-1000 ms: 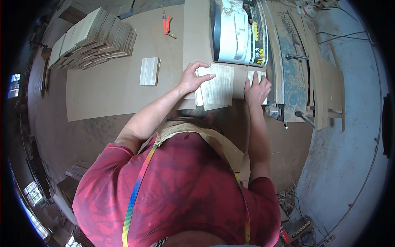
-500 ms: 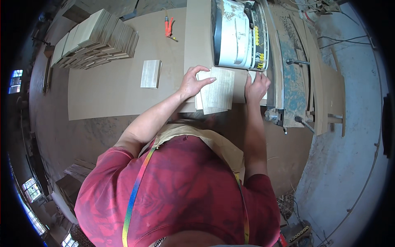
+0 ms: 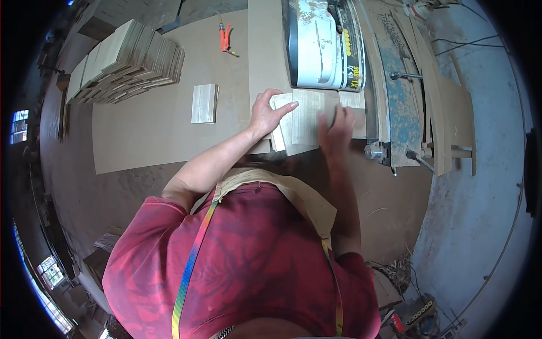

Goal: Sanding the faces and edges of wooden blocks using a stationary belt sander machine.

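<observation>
A small stack of thin, pale wooden boards lies slightly fanned at the bench's near side. My left hand is closed on its left side, thumb over the top face and fingers around the far left edge. Just right of the stack is my right hand, smeared by motion, so its finger pose is unclear. Beyond it, one board sits against the front of a white and black machine, its far end hidden beneath the housing.
Left of my left hand stands a short bundle of boards. A large pile of boards is at the far left. An orange-red air blow gun lies behind. A worn blue metal machine bed with levers runs along the right.
My right hand has drawn back from the board at the machine, toward the stack's right edge, leaving that board behind. My left hand keeps its hold on the stack.
</observation>
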Motion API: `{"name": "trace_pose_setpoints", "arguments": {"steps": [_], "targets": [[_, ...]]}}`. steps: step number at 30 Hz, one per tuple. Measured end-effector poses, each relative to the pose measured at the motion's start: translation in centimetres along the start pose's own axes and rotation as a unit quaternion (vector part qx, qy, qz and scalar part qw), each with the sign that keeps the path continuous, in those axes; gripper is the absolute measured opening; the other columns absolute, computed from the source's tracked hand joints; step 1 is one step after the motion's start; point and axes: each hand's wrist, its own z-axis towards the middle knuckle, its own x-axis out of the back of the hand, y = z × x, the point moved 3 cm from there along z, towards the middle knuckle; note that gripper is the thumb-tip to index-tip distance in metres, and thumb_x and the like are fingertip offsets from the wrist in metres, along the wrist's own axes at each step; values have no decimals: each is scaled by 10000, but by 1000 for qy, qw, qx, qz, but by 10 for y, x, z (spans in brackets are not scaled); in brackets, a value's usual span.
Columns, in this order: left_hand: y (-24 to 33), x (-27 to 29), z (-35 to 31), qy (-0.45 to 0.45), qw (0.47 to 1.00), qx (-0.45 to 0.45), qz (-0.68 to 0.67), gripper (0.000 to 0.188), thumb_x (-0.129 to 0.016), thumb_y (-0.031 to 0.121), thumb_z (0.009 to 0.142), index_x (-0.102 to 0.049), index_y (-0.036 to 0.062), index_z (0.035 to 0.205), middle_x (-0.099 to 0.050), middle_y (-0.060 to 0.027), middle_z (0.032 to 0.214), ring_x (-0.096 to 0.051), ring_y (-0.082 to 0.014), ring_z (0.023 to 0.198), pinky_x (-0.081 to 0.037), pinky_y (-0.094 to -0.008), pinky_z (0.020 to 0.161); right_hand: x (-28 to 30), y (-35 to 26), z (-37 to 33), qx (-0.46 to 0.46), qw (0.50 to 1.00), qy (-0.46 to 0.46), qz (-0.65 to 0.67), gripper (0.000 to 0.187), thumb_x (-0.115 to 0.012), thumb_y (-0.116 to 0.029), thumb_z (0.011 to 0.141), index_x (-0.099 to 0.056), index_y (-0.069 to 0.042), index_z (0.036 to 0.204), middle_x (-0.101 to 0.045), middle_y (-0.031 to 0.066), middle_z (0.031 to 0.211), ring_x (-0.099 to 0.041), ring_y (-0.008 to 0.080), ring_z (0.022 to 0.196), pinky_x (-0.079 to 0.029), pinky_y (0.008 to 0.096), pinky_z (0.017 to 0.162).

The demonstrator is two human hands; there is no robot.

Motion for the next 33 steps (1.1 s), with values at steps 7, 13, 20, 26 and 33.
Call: {"name": "trace_pose_setpoints", "arguments": {"steps": [7,13,20,26,33], "targets": [[16,-26,4,-35,999,3,-23,673,-908,452,906,-647,114,1427,-626,-199,1371,-646,-361,1258,-530,-448,1113,33,-20,-45,-4,995,-100,5,777,-839,-419,881,-621,40,1469,-537,327,1535,-555,515,1356,-517,553,1109],[4,-7,1,-117,987,-91,-61,626,-912,213,893,-658,140,1460,-628,-119,1396,-649,-230,1170,-556,-371,1026,36,61,-33,27,994,17,-107,666,-806,-310,875,-636,44,1413,-596,301,1420,-576,491,1268,-518,541,1076],[19,-38,10,-122,976,-170,-66,552,-927,349,857,-747,172,1348,-692,-133,1320,-644,-321,1212,-512,-428,1098,15,112,43,141,979,46,-142,400,-708,-159,939,-693,28,1292,-667,253,1279,-607,460,1171,-507,521,1041],[48,-71,14,-14,995,-90,-29,464,-899,381,899,-759,175,1290,-697,-169,1284,-660,-350,1147,-534,-417,1054,33,80,55,97,991,-92,26,504,-784,-343,993,-748,61,1292,-667,277,1409,-621,477,1256,-541,500,1061],[37,-86,16,-19,995,-83,-54,330,-761,365,1023,-770,166,1286,-712,-160,1289,-673,-338,1129,-548,-417,1011,59,5,-16,92,984,-146,-54,806,-876,-391,853,-624,34,1490,-552,346,1534,-585,513,1353,-528,532,1109]]}}
